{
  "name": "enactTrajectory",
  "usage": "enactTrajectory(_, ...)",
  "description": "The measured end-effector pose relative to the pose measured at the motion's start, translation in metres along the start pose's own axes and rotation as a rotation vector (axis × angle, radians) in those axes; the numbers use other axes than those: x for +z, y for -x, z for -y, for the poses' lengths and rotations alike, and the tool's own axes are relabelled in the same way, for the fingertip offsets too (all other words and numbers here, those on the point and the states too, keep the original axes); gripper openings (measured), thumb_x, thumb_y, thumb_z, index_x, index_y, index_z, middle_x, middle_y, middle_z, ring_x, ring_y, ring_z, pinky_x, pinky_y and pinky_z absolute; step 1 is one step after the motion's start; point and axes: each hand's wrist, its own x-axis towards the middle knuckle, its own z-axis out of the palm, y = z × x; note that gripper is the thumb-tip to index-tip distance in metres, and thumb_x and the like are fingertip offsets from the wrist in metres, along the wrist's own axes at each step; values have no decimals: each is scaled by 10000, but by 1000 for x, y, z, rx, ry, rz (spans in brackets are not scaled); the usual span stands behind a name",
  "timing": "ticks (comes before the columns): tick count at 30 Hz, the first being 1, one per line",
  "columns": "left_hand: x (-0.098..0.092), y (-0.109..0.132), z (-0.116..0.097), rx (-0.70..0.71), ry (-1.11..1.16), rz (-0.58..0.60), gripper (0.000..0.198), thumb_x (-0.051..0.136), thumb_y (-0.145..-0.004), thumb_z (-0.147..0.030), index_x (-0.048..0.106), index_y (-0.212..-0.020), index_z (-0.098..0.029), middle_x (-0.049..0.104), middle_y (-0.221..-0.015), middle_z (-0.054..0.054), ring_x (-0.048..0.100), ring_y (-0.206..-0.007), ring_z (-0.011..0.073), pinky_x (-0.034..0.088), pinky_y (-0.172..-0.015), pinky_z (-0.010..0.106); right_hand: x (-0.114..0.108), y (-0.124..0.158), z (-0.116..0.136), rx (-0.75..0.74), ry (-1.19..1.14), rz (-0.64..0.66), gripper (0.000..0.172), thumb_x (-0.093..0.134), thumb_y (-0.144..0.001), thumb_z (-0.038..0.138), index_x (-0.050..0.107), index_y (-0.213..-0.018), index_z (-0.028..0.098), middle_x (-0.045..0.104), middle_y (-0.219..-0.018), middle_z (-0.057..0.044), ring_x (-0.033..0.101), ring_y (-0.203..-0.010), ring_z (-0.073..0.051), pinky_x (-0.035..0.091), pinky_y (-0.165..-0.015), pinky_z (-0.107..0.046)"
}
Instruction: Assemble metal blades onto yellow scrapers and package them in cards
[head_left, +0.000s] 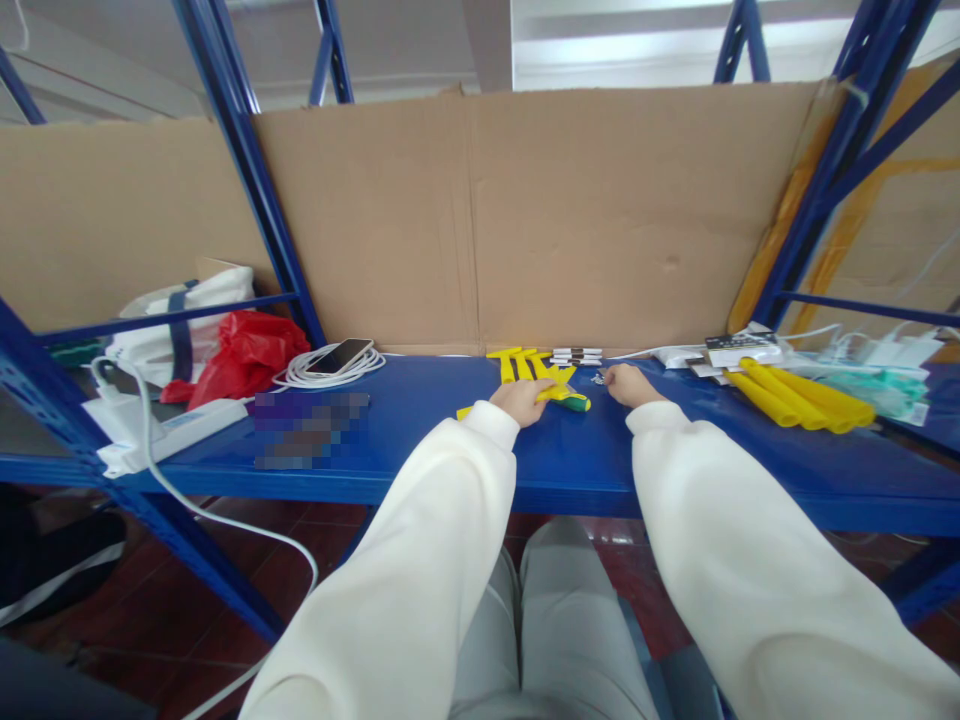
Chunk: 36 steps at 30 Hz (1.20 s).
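My left hand [519,401] is closed around a yellow plastic tool [556,392], whose other end pokes out to the left of the wrist. Close under it lies a screwdriver handle [576,404], green and yellow. My right hand [628,386] has its fingers pinched together at a few tiny shiny parts [598,378], too small to name. Whether anything is between those fingertips is hidden. Just behind my left hand, several yellow T-shaped pieces [514,364] lie side by side. Small white-and-black packs [576,356] are stacked to their right.
Long yellow tubes [799,395] and white packets [742,347] lie on the right of the blue shelf [420,430]. Cardboard [600,220] walls the back. At left are a phone [343,355] on a coiled cable, a red bag [251,350] and a power strip [187,428].
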Motion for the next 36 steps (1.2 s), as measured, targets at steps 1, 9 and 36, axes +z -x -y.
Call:
enactTrajectory(1, 0, 0, 0, 4, -11, 3, 481, 547, -984, -244, 604, -1460, -276, 678, -1413, 82, 645, -1293, 296, 492, -1117, 427, 1, 0, 0, -9, -6, -7, 301, 596, -744, -50, 784, -872, 148, 791, -1018, -171, 748, -1041, -278, 547, -926, -319)
enactTrajectory(9, 0, -1, -1, 8, -11, -21, 486, 553, -981, -247, 594, -1464, -288, 687, -1399, 56, 648, -1278, 267, 501, -1107, 400, 4, -1, 9, -42, -139, -41, 262, 587, -745, -47, 730, -776, 170, 786, -881, -110, 755, -922, -220, 561, -893, -286)
enactTrajectory(36, -23, -13, -22, -408, 1726, -267, 257, 502, -983, -119, 410, -759, -205, 391, -544, -106, 289, -358, 25, 235, -382, 135, 7, 4, 50, -323, -588, -260, 100, 568, -782, 121, 585, -790, 219, 713, -848, -47, 675, -852, -212, 537, -882, -385)
